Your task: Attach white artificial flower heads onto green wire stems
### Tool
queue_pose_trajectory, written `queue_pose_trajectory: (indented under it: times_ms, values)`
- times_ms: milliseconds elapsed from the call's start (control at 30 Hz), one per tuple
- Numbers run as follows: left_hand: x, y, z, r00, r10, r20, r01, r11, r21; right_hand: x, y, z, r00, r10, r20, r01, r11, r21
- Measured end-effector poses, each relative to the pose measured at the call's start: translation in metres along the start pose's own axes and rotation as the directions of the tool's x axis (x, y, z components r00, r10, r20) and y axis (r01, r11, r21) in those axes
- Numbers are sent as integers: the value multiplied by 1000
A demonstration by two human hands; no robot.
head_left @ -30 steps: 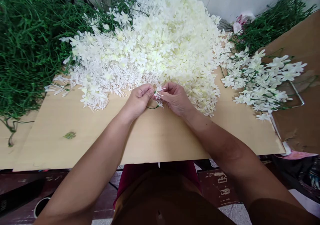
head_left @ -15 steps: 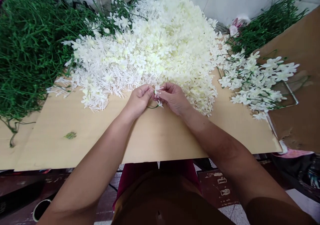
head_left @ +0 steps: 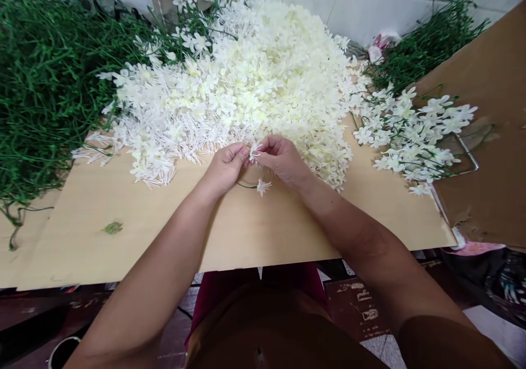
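My left hand [head_left: 227, 166] is closed in a pinch around a thin green artificial stem [head_left: 245, 186], most of it hidden by the fingers. One branch of that stem curves out below the hand and ends in a white artificial flower [head_left: 263, 186]. My right hand [head_left: 282, 160] pinches another white flower [head_left: 255, 151] right at the left fingertips. Whether this flower sits on the stem, I cannot tell. Just beyond both hands rises a large heap of loose white flowers [head_left: 279, 73].
Green stems [head_left: 49, 84] are piled at the left, with more green stems [head_left: 431, 43] at the back right. Stemmed white flowers [head_left: 427, 128] lie on the right beside a brown cardboard flap [head_left: 489, 183]. A small green scrap [head_left: 112, 228] lies on the cardboard-covered table [head_left: 164, 232].
The lower flower on the stem has swung down, clear of my fingers. My right hand has shifted slightly and still pinches a flower beside my left. The whole view has moved a little.
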State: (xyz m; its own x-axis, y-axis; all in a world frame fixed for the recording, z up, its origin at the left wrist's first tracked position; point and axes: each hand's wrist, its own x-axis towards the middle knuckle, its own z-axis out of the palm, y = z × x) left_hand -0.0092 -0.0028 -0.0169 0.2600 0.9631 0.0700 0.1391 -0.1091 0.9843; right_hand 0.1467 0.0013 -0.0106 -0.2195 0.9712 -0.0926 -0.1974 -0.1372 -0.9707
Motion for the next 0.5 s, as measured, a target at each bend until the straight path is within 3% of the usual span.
queue_pose_trajectory:
  times_ms: [233, 367, 433, 467, 500]
  values:
    - [-2, -1, 0, 999, -4, -33, -2, 986, -167, 1, 0, 11, 995, -101, 2, 101, 994, -42]
    - [2, 0, -4, 992, -106, -71, 72, 925, -374, -8, -38, -2, 968, -249, -2, 242, 944, -224]
    - [4, -1, -6, 980, -160, -116, 94, 893, -440, -20, -69, -29, 908, -407, -96, 344, 858, -381]
    - [4, 0, -6, 977, -173, -126, 101, 891, -443, -27, -86, -50, 847, -515, -132, 397, 778, -487]
    - [4, 0, -5, 976, -174, -128, 104, 897, -429, -34, -103, -74, 722, -663, -197, 442, 662, -605]
